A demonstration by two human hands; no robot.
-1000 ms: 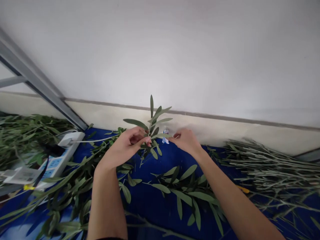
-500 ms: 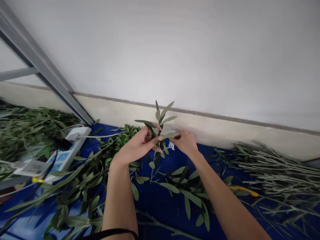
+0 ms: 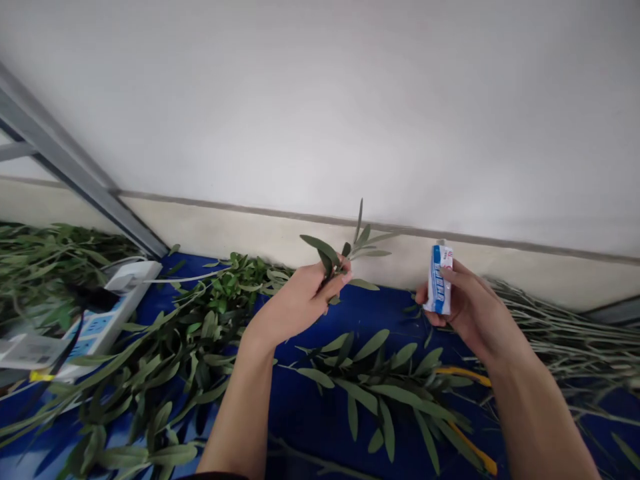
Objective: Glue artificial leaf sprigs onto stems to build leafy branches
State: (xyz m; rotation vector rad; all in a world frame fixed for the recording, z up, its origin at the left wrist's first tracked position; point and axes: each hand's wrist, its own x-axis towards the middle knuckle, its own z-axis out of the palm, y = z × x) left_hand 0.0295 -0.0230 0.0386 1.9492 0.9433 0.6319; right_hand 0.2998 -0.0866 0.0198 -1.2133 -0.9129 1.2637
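My left hand (image 3: 310, 297) is closed around a leafy sprig (image 3: 364, 247), whose narrow green leaves stick out above and to the right of the fingers. To the right, my right hand (image 3: 470, 300) grips a small white and blue packet (image 3: 439, 280) with printing on it, held upright between thumb and fingers. Below and between both hands, another leafy branch (image 3: 380, 387) lies on the blue surface (image 3: 310, 440). The lower part of the held sprig is mostly hidden by my left hand.
Leafy cuttings (image 3: 200, 347) pile up at the left, beside a white power strip (image 3: 115, 313) with cables. Bare stems (image 3: 560, 340) lie at the right. Yellow-orange handles (image 3: 475, 450) show under the leaves. A pale wall (image 3: 350, 120) rises behind; a metal frame (image 3: 95, 180) stands left.
My right hand has moved right, away from the sprig, with the packet now plainly visible in it. My left hand has shifted right, tilting the sprig to the right.
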